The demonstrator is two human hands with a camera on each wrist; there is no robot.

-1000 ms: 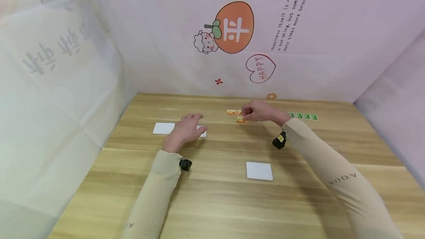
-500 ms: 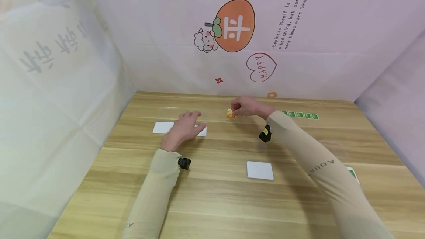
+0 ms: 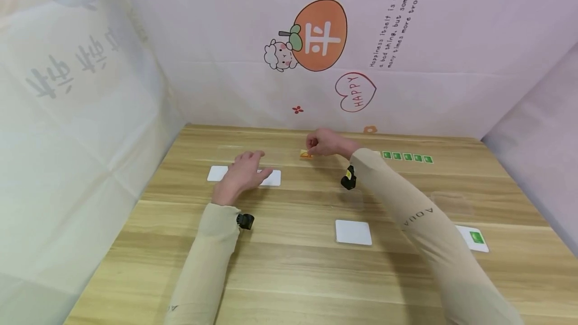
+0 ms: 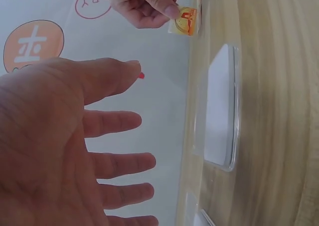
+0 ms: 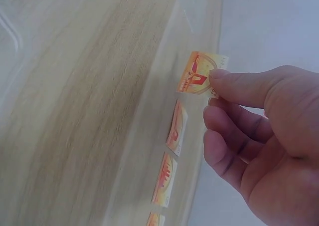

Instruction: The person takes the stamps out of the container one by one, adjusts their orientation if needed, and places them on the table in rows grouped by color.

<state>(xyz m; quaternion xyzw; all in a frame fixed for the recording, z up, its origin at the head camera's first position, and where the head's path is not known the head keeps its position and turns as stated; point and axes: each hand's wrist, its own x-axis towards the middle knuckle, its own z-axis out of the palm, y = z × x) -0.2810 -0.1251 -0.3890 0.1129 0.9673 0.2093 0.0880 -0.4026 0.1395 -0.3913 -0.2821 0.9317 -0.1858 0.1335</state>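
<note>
In the head view my right hand (image 3: pixel 328 143) is near the table's back edge. Thumb and fingers pinch an orange-and-yellow postage stamp (image 5: pixel 200 75) by one end, close over the table. Several similar stamps (image 5: pixel 165 178) lie in a row beyond it in the right wrist view. My left hand (image 3: pixel 241 174) hovers over two white cards, fingers spread, holding nothing. One white card (image 3: pixel 217 173) is partly behind that hand, the other white card (image 3: pixel 270 178) shows to its right. In the left wrist view a white card (image 4: pixel 219 111) lies in a clear case.
A row of green stamps (image 3: pixel 408 157) lies at the back right. One white card (image 3: pixel 353 232) is at mid-table; a white card with a green stamp (image 3: pixel 471 238) lies under the right sleeve's edge. Clear sleeves (image 3: pixel 451 203) lie about. A printed cloth wall (image 3: pixel 226 99) borders the back.
My right hand has moved left along the back of the table with an orange stamp in its fingers. My left hand has shifted slightly left. The card with a green stamp has come into view.
</note>
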